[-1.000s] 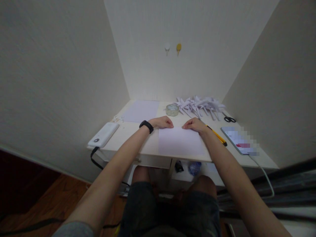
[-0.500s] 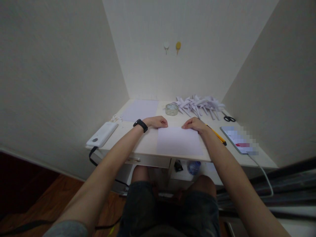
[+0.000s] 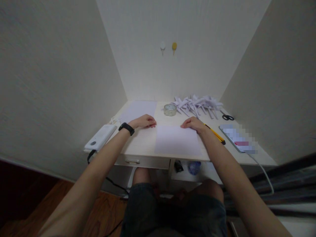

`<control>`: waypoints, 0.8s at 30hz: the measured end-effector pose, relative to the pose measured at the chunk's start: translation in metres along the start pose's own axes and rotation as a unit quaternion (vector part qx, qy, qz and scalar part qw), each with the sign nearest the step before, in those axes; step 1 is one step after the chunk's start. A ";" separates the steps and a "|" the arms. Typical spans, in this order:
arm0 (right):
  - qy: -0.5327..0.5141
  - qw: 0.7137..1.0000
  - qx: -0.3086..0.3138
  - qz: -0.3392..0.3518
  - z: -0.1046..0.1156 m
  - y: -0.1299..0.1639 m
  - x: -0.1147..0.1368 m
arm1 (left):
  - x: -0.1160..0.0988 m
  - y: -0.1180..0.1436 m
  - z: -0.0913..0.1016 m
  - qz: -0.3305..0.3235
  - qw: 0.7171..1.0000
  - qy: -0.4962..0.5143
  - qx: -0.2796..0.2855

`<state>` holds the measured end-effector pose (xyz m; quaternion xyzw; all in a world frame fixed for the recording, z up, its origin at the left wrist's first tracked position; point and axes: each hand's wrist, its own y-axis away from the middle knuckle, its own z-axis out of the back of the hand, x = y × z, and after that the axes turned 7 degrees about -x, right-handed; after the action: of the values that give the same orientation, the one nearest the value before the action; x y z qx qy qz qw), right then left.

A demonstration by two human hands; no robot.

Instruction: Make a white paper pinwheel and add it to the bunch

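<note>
A blank white sheet of paper point(image 3: 176, 141) lies on the desk in front of me, its near edge close to the desk's front edge. My left hand point(image 3: 146, 121), with a black watch on the wrist, has its fingers closed at the sheet's far left corner. At the far edge, right of the middle, my right hand point(image 3: 192, 123) pinches the same sheet between thumb and fingers. Just beyond the sheet stands a roll of clear tape point(image 3: 170, 110). A yellow utility knife point(image 3: 215, 134) lies beside my right wrist, partly hidden by it.
Several folded paper pinwheels point(image 3: 197, 104) are heaped at the back right, near black scissors point(image 3: 228, 117). A phone point(image 3: 237, 138) with a cable lies on the right. Further paper point(image 3: 139, 109) is at the back left, a white device point(image 3: 101, 137) at the left edge.
My left hand has slid left along the sheet's far edge to its corner. My right hand keeps its pinch. The view has shifted slightly.
</note>
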<state>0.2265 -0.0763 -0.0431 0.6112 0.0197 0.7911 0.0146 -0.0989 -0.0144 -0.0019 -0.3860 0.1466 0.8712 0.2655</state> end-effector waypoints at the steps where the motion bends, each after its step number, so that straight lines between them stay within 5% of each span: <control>1: -0.001 1.000 -0.001 0.002 0.000 0.000 0.000 | -0.003 -0.001 -0.005 -0.015 1.000 0.002 -0.023; 7: 0.004 1.000 0.012 0.006 0.000 0.002 0.001 | -0.025 -0.019 -0.042 -0.099 0.995 -0.009 -0.004; 15: 0.068 0.993 0.076 0.051 0.004 0.005 0.014 | -0.030 -0.017 -0.055 -0.004 0.991 0.130 0.012; 19: 0.176 0.968 0.149 0.093 -0.010 -0.003 0.032 | -0.028 -0.013 -0.059 0.039 0.979 0.201 0.018; 24: 0.212 0.958 0.163 0.106 -0.030 -0.016 0.047 | -0.026 -0.011 -0.062 0.049 0.976 0.214 -0.005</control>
<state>0.1855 -0.0581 -0.0060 0.4225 0.0862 0.8853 -0.1741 -0.0409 -0.0428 -0.0238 -0.5573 0.2145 0.7811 0.1826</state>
